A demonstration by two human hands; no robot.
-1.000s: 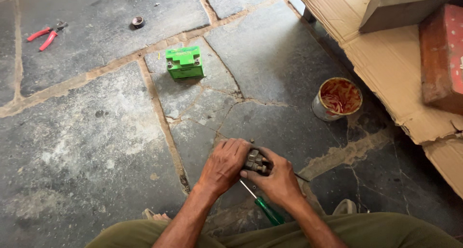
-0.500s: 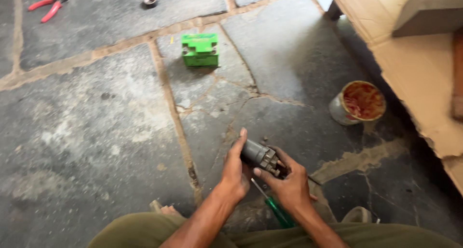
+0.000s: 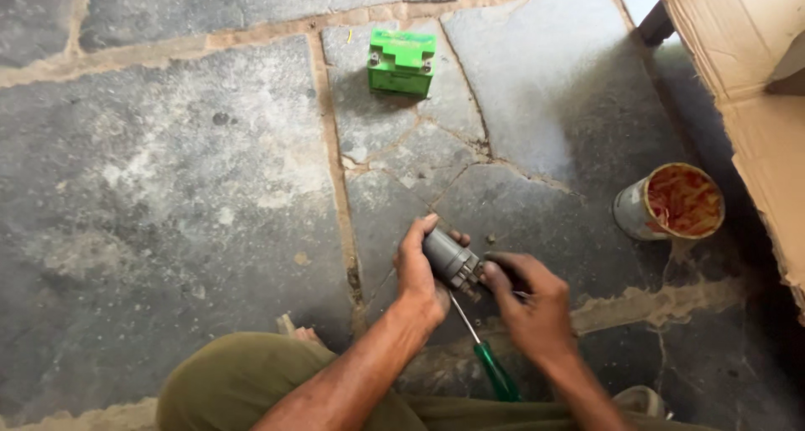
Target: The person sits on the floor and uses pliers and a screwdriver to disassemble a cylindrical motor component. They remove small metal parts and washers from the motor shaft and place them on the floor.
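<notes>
1. My left hand (image 3: 417, 272) is wrapped around a small grey metal cylinder (image 3: 447, 257) — fingers curled over its far side, thumb on the near side, a firm hold just above the stone floor (image 3: 168, 188).
2. My right hand (image 3: 532, 305) meets the cylinder's near end, fingertips pinched narrow on something small there; what they pinch is too small to tell.
3. A green-handled screwdriver (image 3: 490, 366) lies on the floor just below the cylinder, its shaft pointing up toward it, handle toward my knees.
4. A green box-shaped battery (image 3: 402, 62) sits well beyond the cylinder, straight up the floor from it.
5. A round tin (image 3: 668, 203) with rusty-orange contents stands to the right of the cylinder, well apart — flattened cardboard (image 3: 746, 87) lies beyond it at the right edge.
</notes>
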